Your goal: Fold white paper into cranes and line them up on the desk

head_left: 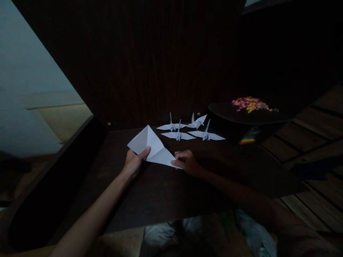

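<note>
Between my two hands is a folded sheet of white paper (pixel 157 144), creased and partly opened into triangular flaps. My left hand (pixel 134 160) pinches its left side, with the thumb lying on top of the paper and the fingers beneath. At the lower right, my right hand (pixel 186 161) grips the pointed corner between thumb and curled fingers. Just beyond the sheet stand several white origami cranes (pixel 179 135) with wings spread, grouped close together on the dark wooden desk (pixel 150 200). Neither hand touches them.
A raised dark shelf (pixel 227 116) on the right bears a pile of small colourful pieces (pixel 250 103). Behind the cranes rises a dark wooden panel (pixel 160 64). A raised side board (pixel 53 185) bounds the desk on the left. Wooden slats (pixel 308 139) show at far right.
</note>
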A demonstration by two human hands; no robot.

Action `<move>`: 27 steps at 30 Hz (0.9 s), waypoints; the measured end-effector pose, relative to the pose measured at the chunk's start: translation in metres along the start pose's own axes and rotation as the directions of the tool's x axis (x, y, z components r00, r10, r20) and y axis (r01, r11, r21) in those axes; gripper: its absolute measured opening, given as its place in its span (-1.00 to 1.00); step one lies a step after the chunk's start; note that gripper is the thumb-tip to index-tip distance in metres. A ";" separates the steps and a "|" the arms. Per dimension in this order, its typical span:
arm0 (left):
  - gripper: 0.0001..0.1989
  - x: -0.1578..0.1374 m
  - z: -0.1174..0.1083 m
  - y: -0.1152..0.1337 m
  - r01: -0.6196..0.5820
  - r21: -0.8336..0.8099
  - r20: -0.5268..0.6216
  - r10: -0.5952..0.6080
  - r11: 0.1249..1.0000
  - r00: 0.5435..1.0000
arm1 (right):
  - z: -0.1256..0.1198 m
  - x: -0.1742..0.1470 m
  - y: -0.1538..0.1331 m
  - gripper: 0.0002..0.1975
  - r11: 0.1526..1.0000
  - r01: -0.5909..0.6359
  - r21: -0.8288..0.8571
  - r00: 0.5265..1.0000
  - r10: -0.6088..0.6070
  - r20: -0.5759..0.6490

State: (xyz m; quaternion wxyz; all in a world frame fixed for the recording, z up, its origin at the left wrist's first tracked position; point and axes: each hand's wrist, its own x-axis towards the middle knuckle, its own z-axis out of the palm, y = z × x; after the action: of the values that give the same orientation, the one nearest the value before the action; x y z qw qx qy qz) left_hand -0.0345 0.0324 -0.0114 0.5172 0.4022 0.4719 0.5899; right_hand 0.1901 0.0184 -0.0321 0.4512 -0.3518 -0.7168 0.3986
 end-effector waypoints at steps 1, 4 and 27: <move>-0.45 0.000 -0.001 0.000 0.029 -0.009 0.027 -0.029 1.000 0.999 | 0.000 0.000 0.000 -0.67 0.999 -0.011 0.032 0.998 0.009 0.056; -0.49 0.000 -0.002 0.000 0.102 0.023 0.146 -0.104 0.995 0.984 | 0.001 -0.001 -0.002 -0.68 0.980 -0.131 0.153 0.962 0.088 0.257; -0.67 0.000 0.005 0.001 0.269 -0.062 0.258 -0.245 0.961 0.935 | 0.016 0.005 0.002 -0.78 0.784 -0.467 0.409 0.884 0.408 0.226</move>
State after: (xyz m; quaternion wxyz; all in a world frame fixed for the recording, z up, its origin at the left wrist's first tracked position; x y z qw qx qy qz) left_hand -0.0296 0.0327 -0.0087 0.6635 0.3823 0.4231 0.4844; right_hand 0.1743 0.0198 -0.0367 0.3696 -0.3680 -0.5294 0.6691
